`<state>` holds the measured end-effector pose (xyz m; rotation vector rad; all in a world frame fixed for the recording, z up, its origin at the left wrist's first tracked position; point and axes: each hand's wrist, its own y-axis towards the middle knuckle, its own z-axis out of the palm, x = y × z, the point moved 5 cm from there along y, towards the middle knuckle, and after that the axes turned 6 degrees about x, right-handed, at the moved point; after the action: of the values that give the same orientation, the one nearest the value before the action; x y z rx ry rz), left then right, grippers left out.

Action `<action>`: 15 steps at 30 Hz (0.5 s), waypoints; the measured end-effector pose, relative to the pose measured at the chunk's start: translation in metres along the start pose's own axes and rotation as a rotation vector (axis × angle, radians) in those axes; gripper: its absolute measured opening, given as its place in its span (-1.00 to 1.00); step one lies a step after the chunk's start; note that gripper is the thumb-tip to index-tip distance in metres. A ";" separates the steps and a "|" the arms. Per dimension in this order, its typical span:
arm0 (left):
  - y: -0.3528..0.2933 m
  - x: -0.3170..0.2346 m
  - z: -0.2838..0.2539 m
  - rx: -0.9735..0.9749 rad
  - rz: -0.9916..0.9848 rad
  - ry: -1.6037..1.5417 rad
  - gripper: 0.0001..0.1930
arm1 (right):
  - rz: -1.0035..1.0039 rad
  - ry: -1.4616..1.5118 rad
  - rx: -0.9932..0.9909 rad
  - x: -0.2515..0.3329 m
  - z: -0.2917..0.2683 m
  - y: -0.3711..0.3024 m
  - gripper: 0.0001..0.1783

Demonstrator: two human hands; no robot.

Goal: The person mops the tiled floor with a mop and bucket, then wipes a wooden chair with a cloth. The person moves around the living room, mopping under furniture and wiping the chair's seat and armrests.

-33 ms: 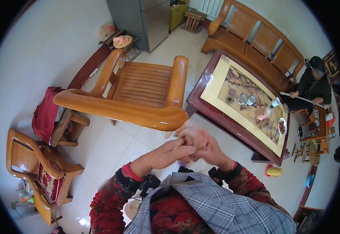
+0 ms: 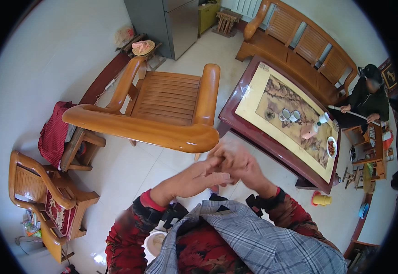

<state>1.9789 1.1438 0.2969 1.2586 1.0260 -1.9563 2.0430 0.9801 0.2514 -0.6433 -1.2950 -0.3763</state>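
In front of me, just below the rounded corner of a glossy wooden armchair (image 2: 164, 130), my two hands meet. My left hand (image 2: 192, 179) comes up from the lower left, its thumb stretched toward the right and its fingers closed in behind the other hand. Curled over those fingers is my right hand (image 2: 241, 166), partly smeared by motion. Whether a small thing lies between the hands cannot be made out. Both wrists wear dark bands above red patterned sleeves, and a grey plaid cloth (image 2: 254, 235) covers my front.
At right stands a low dark-red table (image 2: 228, 109) with cups and a bowl (image 2: 331, 147) on it. Behind it runs a wooden bench (image 2: 276, 52). A person (image 2: 368, 98) sits far right, holding a pale stick. A bucket (image 2: 154, 243) stands by my left elbow.
My hands stay together and shift slightly against each other. The right hand's fingers change shape over the left ones. The furniture keeps its place.
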 end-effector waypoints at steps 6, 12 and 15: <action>-0.041 -0.037 -0.095 -1.057 0.195 0.820 -0.80 | -0.153 0.138 -0.313 -0.010 -0.101 0.031 -0.37; -0.046 -0.021 -0.153 -1.189 0.285 1.268 -0.78 | -0.773 -0.951 -0.222 0.013 -0.011 0.099 -0.45; -0.029 -0.008 -0.164 -1.040 0.178 1.441 -0.69 | -0.638 -0.753 -0.210 -0.011 -0.020 0.131 -0.62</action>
<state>2.0356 1.2980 0.2712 1.8164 2.0085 0.0947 2.1333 1.0674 0.2088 -0.5486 -2.2100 -0.8493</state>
